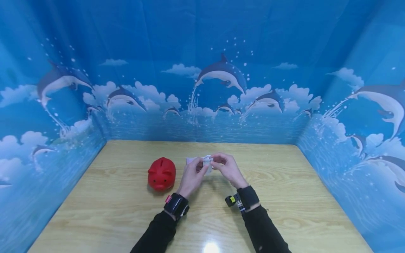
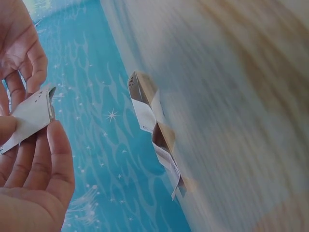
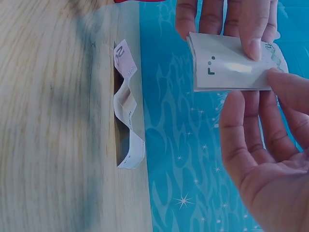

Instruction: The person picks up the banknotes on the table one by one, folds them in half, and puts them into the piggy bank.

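Both hands meet over the table in the head view, holding a folded banknote between them. My left hand pinches it from the left, and my right hand has its thumb and fingers on the opposite end. The right wrist view shows the note folded into a small pale rectangle with green marks and dots. Behind the hands, a creased banknote stands on the table in a zigzag, a printed "20" on its upper end. In the head view, the hands hide most of that creased note.
A red piggy bank, slot on top, stands just left of my left hand. The wooden table is enclosed at the back and both sides by a blue dolphin-print curtain. Black camera straps circle both wrists.
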A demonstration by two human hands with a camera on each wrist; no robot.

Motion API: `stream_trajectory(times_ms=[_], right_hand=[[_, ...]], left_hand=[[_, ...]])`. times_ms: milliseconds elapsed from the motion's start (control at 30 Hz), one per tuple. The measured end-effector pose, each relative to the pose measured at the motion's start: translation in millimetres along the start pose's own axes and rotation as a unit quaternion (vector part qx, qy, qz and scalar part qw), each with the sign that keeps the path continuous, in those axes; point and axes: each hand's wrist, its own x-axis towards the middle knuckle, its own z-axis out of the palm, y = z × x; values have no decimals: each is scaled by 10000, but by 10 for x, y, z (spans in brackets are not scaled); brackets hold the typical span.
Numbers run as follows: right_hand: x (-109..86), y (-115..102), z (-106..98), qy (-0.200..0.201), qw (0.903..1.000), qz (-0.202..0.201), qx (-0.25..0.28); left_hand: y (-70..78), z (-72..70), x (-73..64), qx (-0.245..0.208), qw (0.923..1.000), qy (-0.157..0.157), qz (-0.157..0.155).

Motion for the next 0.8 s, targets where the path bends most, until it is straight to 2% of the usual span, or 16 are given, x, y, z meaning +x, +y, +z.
stream_trajectory(times_ms=[500, 800], right_hand=[[-22, -28, 12, 111, 9998, -20, -135], [-32, -62, 13, 122, 9998, 22, 157]], left_hand=[[2, -6, 10, 97, 9998, 34, -145], [-4, -4, 11, 61, 9999, 72, -127]])
